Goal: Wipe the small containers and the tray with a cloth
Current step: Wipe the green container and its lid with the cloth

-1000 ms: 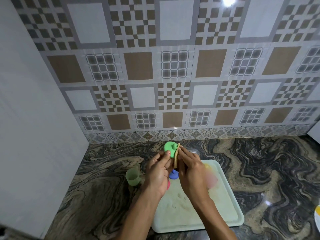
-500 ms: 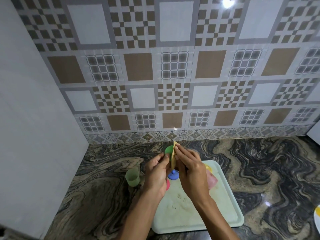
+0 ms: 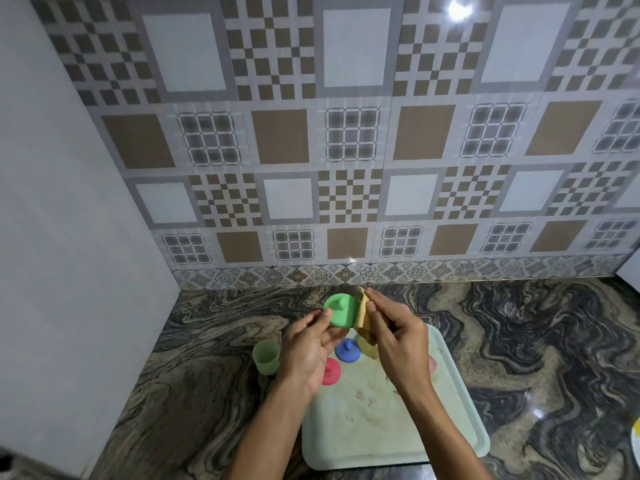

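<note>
Head view: left hand [image 3: 308,351] pinches a green lid [image 3: 341,310]; right hand [image 3: 398,341] pinches the cloth [image 3: 363,315] against it. The tray [image 3: 467,427] shows dirt, apparently unwiped.

left hand [image 3: 308,348] | right hand [image 3: 398,344] | forearms [image 3: 270,427] bare (both, to frame edge)

- Dark marble countertop [image 3: 519,341], swirled black and tan, spreads out beneath and to both sides of the fingers [image 3: 382,304].
- Glossy wall of brown, grey and white patterned square tiles [image 3: 346,133] rises beyond the fingers.
- Narrow border strip of floral tiles [image 3: 415,271] runs just past the fingertips.
- Plain pale grey side wall [image 3: 69,202] stands well left of the fingers.
- White plate rim with a yellow patch [image 3: 635,441] sits far right of the fingers, cut off.
</note>
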